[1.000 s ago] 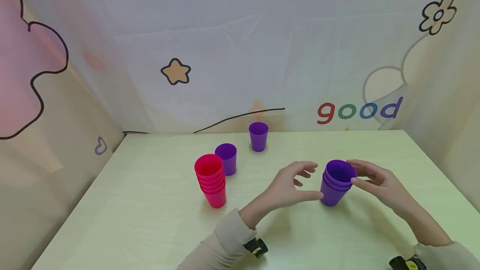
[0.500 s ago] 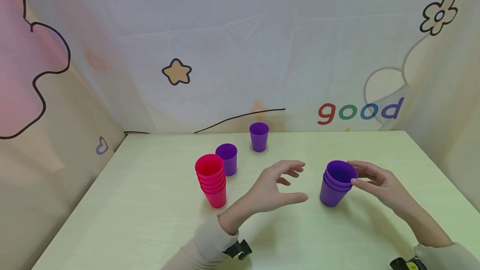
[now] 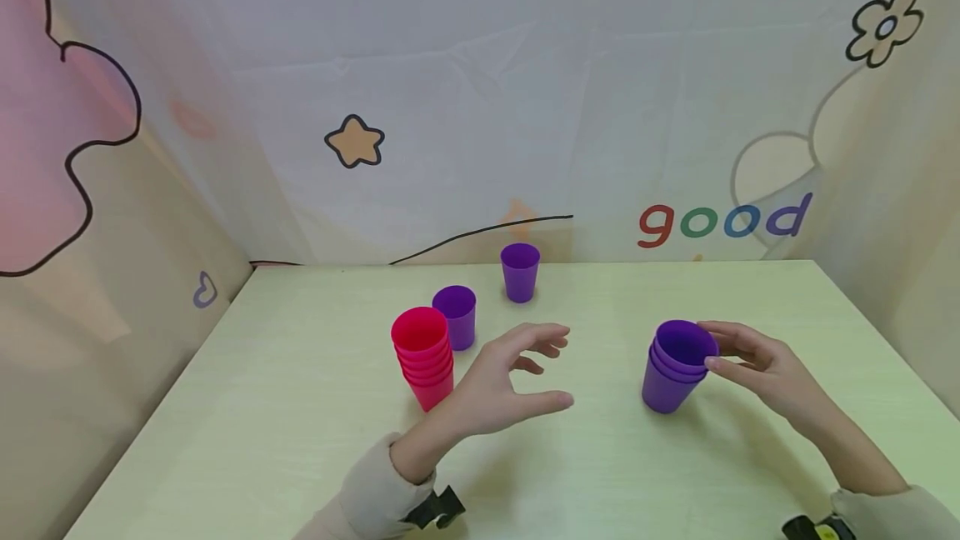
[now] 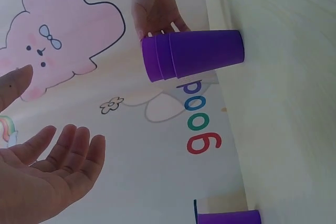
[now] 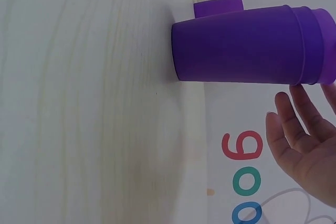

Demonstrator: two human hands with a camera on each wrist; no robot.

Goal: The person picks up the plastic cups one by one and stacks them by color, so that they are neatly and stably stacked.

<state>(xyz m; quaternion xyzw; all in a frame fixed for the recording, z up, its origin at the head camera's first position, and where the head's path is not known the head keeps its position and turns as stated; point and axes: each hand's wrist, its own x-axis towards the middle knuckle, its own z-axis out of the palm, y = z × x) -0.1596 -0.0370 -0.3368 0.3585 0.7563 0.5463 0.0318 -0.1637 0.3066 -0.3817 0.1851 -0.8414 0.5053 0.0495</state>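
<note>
Leftward across the table (image 3: 247,407), away from the purple stack (image 3: 667,388), the person's left hand (image 3: 498,386) has travelled since the earlier frames, while the right hand (image 3: 761,367) and that stack have stayed almost where they were. The left hand holds nothing: its thumb and fingers stand well apart with a wide gap between them, and in the head view its wrist now passes in front of the lower part of the pink stack (image 3: 422,367). The right hand is at the right side of the purple stack, fingers loosely bent and tips at the rim rather than wrapped round; how firmly they press cannot be told. That stack stands on the table at the person's right, three rims showing in the wrist views. Two single purple cups remain outside it: a near purple cup (image 3: 462,332) just behind the pink stack, though whether they touch is hidden, and a far purple cup (image 3: 520,277) close to the printed backdrop (image 3: 442,32). Judging from this, nesting the purple cups is in hand, with part of it done. The next move seems to call for the left hand to fetch a single cup without nudging the pink stack, while the right hand steadies the purple one.
</note>
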